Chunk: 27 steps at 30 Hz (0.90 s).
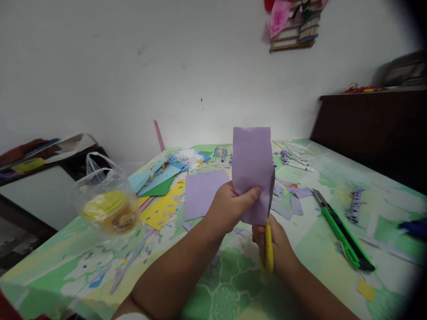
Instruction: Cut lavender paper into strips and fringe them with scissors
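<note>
A lilac piece of paper (pixel 252 164) stands upright in front of me, gripped near its lower part by my left hand (pixel 233 206) with the thumb across its face. My right hand (pixel 278 244) is closed around the yellow handles of a pair of scissors (pixel 268 249). Their dark blades point up along the paper's right edge; whether they are biting into it I cannot tell. Behind my left hand, a lilac square sheet (pixel 202 193) lies flat on the table. Lilac paper scraps (pixel 295 204) lie just beyond my right hand.
A green box cutter (pixel 347 238) with its blade out lies at the right. On the left stands a clear plastic bag (pixel 108 209) with a yellow-lidded tub inside. Coloured sheets (pixel 160 178) and white shreds (pixel 189 159) are at the back of the patterned tablecloth (pixel 227 284).
</note>
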Motion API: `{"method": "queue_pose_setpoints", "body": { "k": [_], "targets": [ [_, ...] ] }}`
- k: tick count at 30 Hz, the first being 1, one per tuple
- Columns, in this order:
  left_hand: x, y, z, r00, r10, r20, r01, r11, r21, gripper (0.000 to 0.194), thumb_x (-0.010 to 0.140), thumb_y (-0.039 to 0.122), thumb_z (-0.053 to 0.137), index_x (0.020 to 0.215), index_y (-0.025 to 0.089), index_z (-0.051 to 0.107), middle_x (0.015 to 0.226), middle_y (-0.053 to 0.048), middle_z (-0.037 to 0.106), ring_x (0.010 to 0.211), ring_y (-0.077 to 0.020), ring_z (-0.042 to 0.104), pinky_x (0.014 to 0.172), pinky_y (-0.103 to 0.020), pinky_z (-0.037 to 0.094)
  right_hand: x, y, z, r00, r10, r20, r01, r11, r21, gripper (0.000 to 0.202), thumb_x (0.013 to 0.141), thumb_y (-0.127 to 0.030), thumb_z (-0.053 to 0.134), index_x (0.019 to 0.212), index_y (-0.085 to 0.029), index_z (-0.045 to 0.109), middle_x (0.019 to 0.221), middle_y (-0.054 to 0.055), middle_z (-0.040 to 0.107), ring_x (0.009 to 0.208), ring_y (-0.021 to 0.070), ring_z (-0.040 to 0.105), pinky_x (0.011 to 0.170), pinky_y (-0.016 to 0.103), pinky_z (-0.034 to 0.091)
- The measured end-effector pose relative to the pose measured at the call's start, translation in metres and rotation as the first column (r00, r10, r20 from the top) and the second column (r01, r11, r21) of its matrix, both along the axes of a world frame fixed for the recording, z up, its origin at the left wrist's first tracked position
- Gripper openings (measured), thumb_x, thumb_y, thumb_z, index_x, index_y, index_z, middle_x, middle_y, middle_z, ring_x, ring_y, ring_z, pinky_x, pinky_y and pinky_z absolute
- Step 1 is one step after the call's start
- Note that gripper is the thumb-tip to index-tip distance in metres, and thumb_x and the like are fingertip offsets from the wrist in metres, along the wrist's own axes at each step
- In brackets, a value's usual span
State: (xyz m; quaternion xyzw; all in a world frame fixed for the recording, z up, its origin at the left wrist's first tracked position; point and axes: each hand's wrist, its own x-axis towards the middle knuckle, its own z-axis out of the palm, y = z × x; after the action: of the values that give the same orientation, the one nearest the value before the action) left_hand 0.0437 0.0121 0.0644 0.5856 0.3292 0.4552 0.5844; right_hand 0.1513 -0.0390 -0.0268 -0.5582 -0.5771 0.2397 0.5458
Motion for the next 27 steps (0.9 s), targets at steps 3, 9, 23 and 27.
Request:
{"method": "queue_pose_setpoints", "body": {
  "k": [3,9,23,27],
  "targets": [
    [-0.001,0.002,0.0,0.999,0.019,-0.046,-0.018,1.0,0.02,0.021,0.067,0.033,0.071,0.076,0.014,0.07,0.075,-0.004,0.07,0.068,-0.016,0.062,0.062,-0.024,0.047,0.002,0.0,-0.002,1.0,-0.008,0.002,0.008,1.0,-0.001,0.048,0.079,-0.066,0.038,0.088,-0.021,0.052,0.069,0.001,0.055,0.058,0.0181,0.052,0.05,0.032,0.043],
    [-0.003,0.005,0.0,0.985,0.017,-0.172,-0.008,0.999,0.054,0.02,0.069,0.033,0.068,0.075,0.014,0.07,0.075,-0.005,0.07,0.069,-0.0178,0.062,0.062,-0.026,0.046,0.003,0.002,-0.007,1.0,0.031,-0.001,-0.031,0.999,0.01,0.049,0.081,-0.068,0.034,0.087,-0.023,0.053,0.067,0.001,0.056,0.056,0.0178,0.051,0.048,0.032,0.043],
    [0.003,0.008,-0.008,0.972,-0.014,-0.234,0.017,1.0,0.01,0.025,0.068,0.036,0.066,0.075,0.013,0.068,0.074,-0.004,0.066,0.069,-0.0154,0.058,0.061,-0.024,0.046,0.002,0.008,-0.026,0.995,0.06,-0.085,-0.06,0.998,0.001,0.053,0.08,-0.072,0.031,0.089,-0.023,0.05,0.07,0.002,0.056,0.06,0.0188,0.053,0.046,0.031,0.042],
    [0.004,0.007,-0.008,0.969,0.015,-0.245,-0.014,1.0,0.008,0.023,0.067,0.035,0.066,0.075,0.013,0.068,0.074,-0.003,0.066,0.068,-0.0146,0.058,0.06,-0.023,0.046,0.0,0.009,-0.026,0.994,0.028,-0.104,-0.03,0.999,-0.016,0.05,0.079,-0.072,0.033,0.079,-0.024,0.048,0.065,0.001,0.054,0.057,0.0183,0.051,0.043,0.031,0.04]
  ]
}}
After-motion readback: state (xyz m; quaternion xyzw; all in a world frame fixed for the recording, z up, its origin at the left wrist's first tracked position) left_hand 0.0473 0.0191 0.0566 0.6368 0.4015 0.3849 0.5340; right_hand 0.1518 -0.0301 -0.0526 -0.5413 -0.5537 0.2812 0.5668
